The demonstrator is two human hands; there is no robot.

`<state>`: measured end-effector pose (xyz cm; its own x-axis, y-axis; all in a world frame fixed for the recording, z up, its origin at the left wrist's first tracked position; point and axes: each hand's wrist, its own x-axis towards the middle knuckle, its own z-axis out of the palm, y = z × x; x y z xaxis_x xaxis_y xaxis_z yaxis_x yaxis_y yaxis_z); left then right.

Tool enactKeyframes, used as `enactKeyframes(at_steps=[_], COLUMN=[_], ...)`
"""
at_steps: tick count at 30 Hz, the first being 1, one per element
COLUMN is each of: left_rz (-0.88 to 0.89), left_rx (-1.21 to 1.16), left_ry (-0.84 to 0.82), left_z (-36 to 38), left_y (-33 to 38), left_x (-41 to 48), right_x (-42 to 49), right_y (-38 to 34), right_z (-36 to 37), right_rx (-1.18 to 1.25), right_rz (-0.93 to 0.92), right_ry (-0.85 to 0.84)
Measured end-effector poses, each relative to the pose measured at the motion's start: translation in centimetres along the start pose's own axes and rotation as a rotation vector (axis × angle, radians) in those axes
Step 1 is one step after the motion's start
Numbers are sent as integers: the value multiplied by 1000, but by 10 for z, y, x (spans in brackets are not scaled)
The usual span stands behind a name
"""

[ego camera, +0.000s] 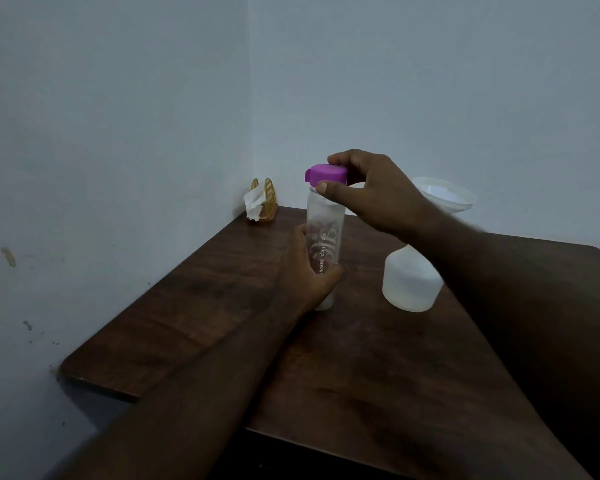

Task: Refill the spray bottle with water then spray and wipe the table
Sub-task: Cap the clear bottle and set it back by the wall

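Left hand (307, 271) has its fingers wrapped round the clear water bottle (324, 230) mid-bench (187, 323), right hand (371, 192) pinches the purple lid (326, 174), so I reckon a jerky twist swings that forearm into the spray bottle (409, 282) and funnel (444, 195) at 3 o'clock.

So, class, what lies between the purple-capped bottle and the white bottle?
Nothing: only bare table shows between the purple-capped bottle and the white bottle, in the head view.
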<state>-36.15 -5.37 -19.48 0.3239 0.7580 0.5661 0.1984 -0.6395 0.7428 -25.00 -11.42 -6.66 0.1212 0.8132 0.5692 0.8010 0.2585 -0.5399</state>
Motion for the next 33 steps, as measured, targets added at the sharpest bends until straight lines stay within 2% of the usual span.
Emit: enactKeyframes(at_steps=[4, 6, 11, 15, 16, 19, 21, 26, 30, 31, 33], left_rz=[-37, -30, -20, -21, -23, -27, -36, -29, -24, -25, -24], left_rx=[-52, -50, -54, -67, -56, -34, -25, 22, 26, 27, -5], left_ry=[-24, -23, -39, -36, -31, -37, -47, -44, -44, -35, -18], left_z=[0, 0, 0, 0, 0, -2, -2, -2, -2, -2, -2], left_y=[2, 1, 1, 1, 2, 3, 4, 4, 3, 2, 2], left_x=[-1, 0, -1, -2, -2, -1, -1, -1, -1, -1, -1], right_x=[-5, -3, -3, -3, -2, -4, -5, -9, -6, -6, -7], right_y=[-2, -3, -11, -13, -12, -11, -9, -7, -9, -9, -8], right_z=[1, 0, 2, 6, 7, 6, 5, 12, 16, 17, 18], right_rx=[-16, 16, 177, 211, 210, 247, 263, 258, 299, 300, 305], right_rz=[18, 44, 110, 98, 100, 122, 124, 132, 181, 185, 169], right_ry=[312, 382, 248, 166, 185, 431, 522, 484, 320, 318, 434])
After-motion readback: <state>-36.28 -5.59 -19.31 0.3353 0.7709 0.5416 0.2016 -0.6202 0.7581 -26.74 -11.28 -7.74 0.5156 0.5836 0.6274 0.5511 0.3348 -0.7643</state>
